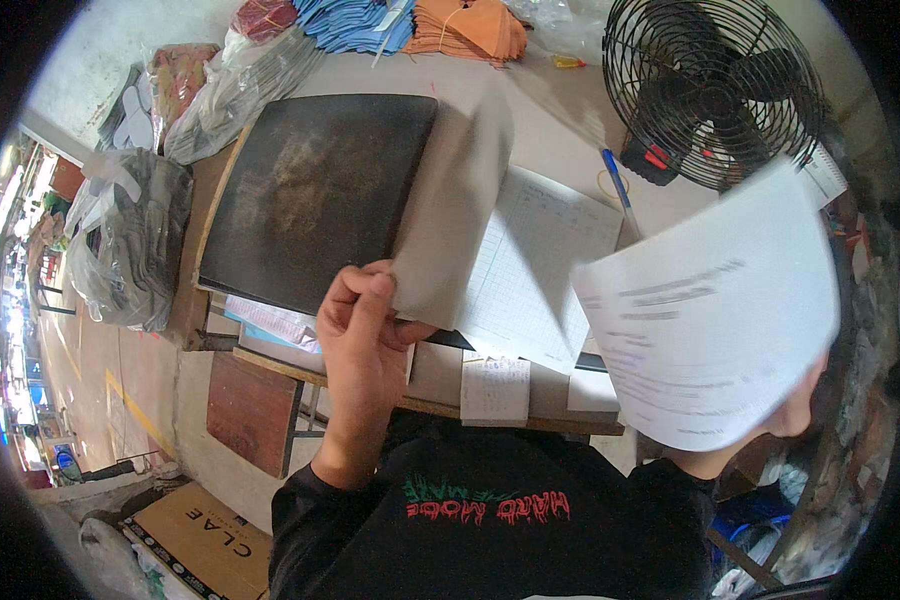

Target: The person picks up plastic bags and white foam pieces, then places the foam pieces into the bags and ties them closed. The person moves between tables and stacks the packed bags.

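**2 hands, 2 sheets at a cluttered workbench**

A person in a black long-sleeved shirt (490, 520) holds paper in both hands above a work table (560, 120). The left hand (362, 335) is closed in a pinch, thumb against fingers, on the lower corner of a blurred grey sheet (455, 205) that stands up off the table. The right hand (795, 405) is mostly hidden behind a white printed sheet (710, 310) it lifts at the right; only part of it shows at the paper's lower edge, gripping there. Between the 2 sheets a gridded ledger page (545, 270) lies flat. Left of it rests a dark flat slab (315, 195). A blue pen (618, 185) lies beyond the ledger, near a black wire-guard fan (710, 90). Stacks of blue (355, 22) and orange cloth (470, 28) line the far edge, with bagged goods (135, 235) at the left.
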`<state>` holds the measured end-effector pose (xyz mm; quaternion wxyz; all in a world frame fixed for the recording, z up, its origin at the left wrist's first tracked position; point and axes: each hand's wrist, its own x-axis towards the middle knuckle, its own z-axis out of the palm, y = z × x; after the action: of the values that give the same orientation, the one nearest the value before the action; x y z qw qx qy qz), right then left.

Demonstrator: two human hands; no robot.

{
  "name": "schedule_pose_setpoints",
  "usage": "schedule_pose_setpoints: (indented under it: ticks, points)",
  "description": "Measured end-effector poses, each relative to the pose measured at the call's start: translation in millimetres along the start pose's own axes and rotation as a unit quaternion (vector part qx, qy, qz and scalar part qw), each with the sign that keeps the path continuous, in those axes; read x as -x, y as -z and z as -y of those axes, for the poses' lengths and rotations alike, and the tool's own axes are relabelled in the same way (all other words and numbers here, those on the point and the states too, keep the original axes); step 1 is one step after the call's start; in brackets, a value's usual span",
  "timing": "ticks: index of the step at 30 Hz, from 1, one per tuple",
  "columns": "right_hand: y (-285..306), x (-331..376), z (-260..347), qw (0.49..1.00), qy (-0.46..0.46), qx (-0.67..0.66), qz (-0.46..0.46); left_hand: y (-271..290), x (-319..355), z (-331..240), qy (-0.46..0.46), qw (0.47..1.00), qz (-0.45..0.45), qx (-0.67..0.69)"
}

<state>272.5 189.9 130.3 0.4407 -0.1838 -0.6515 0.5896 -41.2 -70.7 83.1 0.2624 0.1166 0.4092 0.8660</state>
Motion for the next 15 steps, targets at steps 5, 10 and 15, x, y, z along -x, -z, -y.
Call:
schedule_pose_setpoints:
  ticks: [5,10,15]
  points:
    - [-66.7,-47.8,-44.2,0.983,-0.152,-0.074,0.066,10.3,-0.5,-7.2,-0.055,0.998,-0.023,0.016]
    - [-92.6,-73.0,-90.8,0.968,-0.22,0.102,0.062,15.0,4.1,-4.8,-0.095,0.995,0.011,-0.021]
    - [-102.0,-72.3,-105.1,0.975,-0.161,0.144,0.049,7.2,8.0,-5.2,-0.208,0.943,0.087,-0.244]
